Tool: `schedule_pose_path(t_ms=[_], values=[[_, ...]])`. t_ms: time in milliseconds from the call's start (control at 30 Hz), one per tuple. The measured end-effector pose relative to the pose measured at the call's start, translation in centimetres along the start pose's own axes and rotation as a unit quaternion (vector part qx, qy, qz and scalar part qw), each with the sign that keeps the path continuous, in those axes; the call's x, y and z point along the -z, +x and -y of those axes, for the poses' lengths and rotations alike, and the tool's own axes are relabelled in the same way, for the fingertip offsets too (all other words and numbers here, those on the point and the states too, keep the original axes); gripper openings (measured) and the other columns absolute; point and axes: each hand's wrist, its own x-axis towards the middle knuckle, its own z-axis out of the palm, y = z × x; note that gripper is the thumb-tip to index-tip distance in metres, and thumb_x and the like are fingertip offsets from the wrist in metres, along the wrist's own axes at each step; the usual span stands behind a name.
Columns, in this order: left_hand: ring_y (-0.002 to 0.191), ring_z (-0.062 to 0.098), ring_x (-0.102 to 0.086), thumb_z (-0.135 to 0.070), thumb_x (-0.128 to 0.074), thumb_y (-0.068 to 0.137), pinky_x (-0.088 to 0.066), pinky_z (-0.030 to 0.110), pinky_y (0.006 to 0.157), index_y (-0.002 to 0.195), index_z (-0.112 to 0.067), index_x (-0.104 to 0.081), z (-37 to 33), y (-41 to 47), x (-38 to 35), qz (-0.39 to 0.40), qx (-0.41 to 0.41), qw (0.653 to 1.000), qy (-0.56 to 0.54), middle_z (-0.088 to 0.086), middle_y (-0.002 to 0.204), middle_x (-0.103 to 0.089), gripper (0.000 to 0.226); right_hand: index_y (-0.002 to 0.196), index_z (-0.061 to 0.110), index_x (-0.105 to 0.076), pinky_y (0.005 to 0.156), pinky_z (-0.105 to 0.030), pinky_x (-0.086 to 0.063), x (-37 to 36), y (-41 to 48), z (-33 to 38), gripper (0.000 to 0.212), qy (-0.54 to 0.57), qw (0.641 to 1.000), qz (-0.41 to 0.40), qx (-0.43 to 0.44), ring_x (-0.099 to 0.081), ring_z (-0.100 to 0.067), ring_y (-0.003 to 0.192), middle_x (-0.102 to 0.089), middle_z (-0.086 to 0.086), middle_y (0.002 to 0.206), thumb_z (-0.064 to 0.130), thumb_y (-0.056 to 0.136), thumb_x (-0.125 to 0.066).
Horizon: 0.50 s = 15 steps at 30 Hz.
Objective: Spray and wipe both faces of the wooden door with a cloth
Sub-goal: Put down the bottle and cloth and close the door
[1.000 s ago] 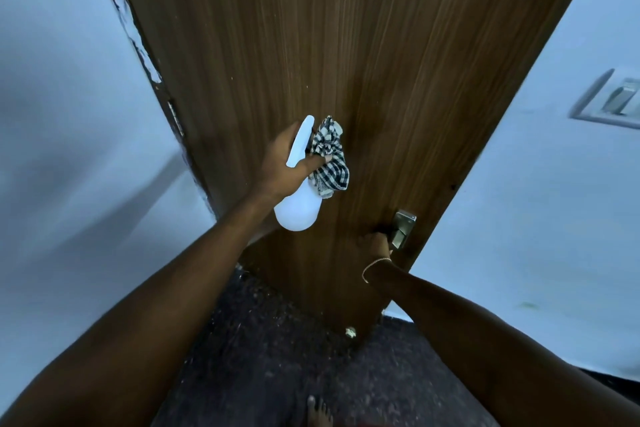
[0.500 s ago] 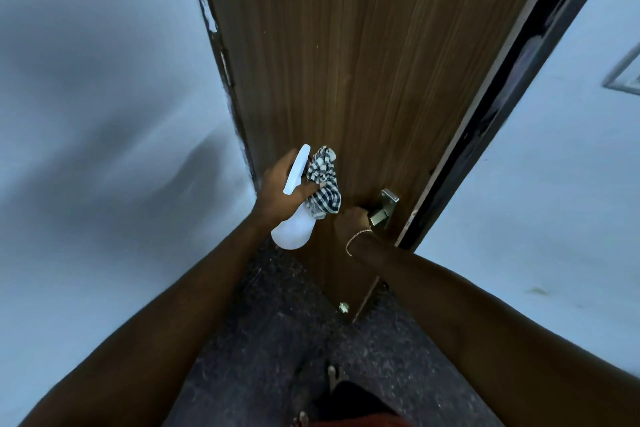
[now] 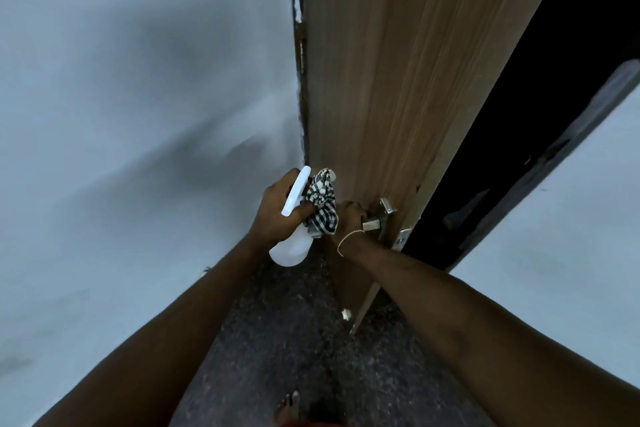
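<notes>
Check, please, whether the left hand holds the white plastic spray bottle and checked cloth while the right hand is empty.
No: the head view shows the right hand gripping the silver metal door handle; the left hand holds the white plastic spray bottle and checked cloth.

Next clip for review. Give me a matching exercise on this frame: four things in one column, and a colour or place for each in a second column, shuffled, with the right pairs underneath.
Column 1
1. cloth
2. bracelet
3. spray bottle
4. door handle

Column 2
A. plain white
B. black-and-white checks
C. gripped by the right hand
D. round the right wrist

Pairs: 1-B, 2-D, 3-A, 4-C
</notes>
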Motion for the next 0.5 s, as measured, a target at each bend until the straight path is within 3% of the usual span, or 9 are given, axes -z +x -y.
schedule_pose_path(t_ms=[133,200,300,333,400,433,500], values=[[0.087,0.025,-0.063,-0.021,-0.069,0.082,-0.050,0.040,0.074,0.111,-0.006,-0.062,-0.4,-2.0,0.5,-0.028,-0.010,0.999,0.012,0.004,0.094,-0.064,0.034,0.145,-0.007,-0.035,0.086,-0.055,-0.049,0.0,0.7,0.9,0.049,0.157,0.986,-0.050,0.018,-0.044,-0.055,0.125,-0.034,-0.043,0.143,0.020,0.104,-0.031],[0.088,0.027,-0.064,-0.028,-0.067,0.083,-0.050,0.043,0.076,0.112,-0.006,-0.062,-0.3,-3.1,0.8,-0.047,-0.011,0.999,0.022,0.006,0.094,-0.064,0.036,0.146,-0.009,-0.031,0.094,-0.060,-0.046,1.3,-0.7,0.4,0.055,0.187,0.980,-0.066,0.018,-0.040,-0.055,0.129,-0.023,-0.045,0.150,0.026,0.104,-0.033],[0.089,0.032,-0.063,-0.024,-0.070,0.085,-0.050,0.049,0.076,0.111,-0.006,-0.061,-0.2,-4.5,1.1,-0.076,0.002,0.997,0.020,0.010,0.095,-0.065,0.033,0.152,0.002,-0.028,0.108,-0.056,-0.040,2.2,-4.3,-1.1,0.065,0.195,0.968,-0.110,0.111,-0.030,-0.052,0.139,-0.006,-0.042,0.156,0.035,0.099,-0.050],[0.089,0.034,-0.063,-0.020,-0.071,0.085,-0.050,0.051,0.076,0.111,-0.007,-0.061,-0.1,-4.9,1.1,-0.081,0.006,0.997,0.018,0.010,0.094,-0.065,0.030,0.153,0.006,-0.029,0.111,-0.054,-0.036,2.1,-5.5,-1.6,0.066,0.221,0.956,-0.132,0.138,-0.030,-0.049,0.141,-0.012,-0.038,0.158,0.035,0.098,-0.051],[0.088,0.035,-0.063,-0.016,-0.072,0.085,-0.050,0.052,0.075,0.110,-0.009,-0.061,-0.2,-5.7,1.0,-0.088,0.013,0.996,0.019,0.009,0.093,-0.064,0.028,0.145,0.004,-0.044,0.109,-0.049,-0.042,2.1,-8.9,-2.7,0.055,0.310,0.908,-0.216,0.179,-0.045,-0.043,0.134,-0.041,-0.028,0.148,0.029,0.096,-0.050],[0.087,0.035,-0.063,-0.016,-0.073,0.086,-0.050,0.053,0.075,0.110,-0.010,-0.061,-0.1,-6.1,0.9,-0.090,0.018,0.996,0.018,0.008,0.093,-0.064,0.027,0.135,0.003,-0.054,0.102,-0.046,-0.048,1.7,-10.6,-3.1,0.045,0.350,0.869,-0.289,0.197,-0.055,-0.039,0.123,-0.056,-0.022,0.134,0.022,0.095,-0.049],[0.087,0.037,-0.062,-0.016,-0.073,0.087,-0.050,0.055,0.076,0.110,-0.010,-0.061,-0.1,-6.8,0.8,-0.094,0.023,0.995,0.018,0.009,0.093,-0.064,0.027,0.115,0.004,-0.065,0.088,-0.038,-0.051,1.0,-13.8,-4.5,0.025,0.394,0.794,-0.420,0.198,-0.061,-0.030,0.100,-0.064,-0.013,0.108,0.009,0.096,-0.049]])
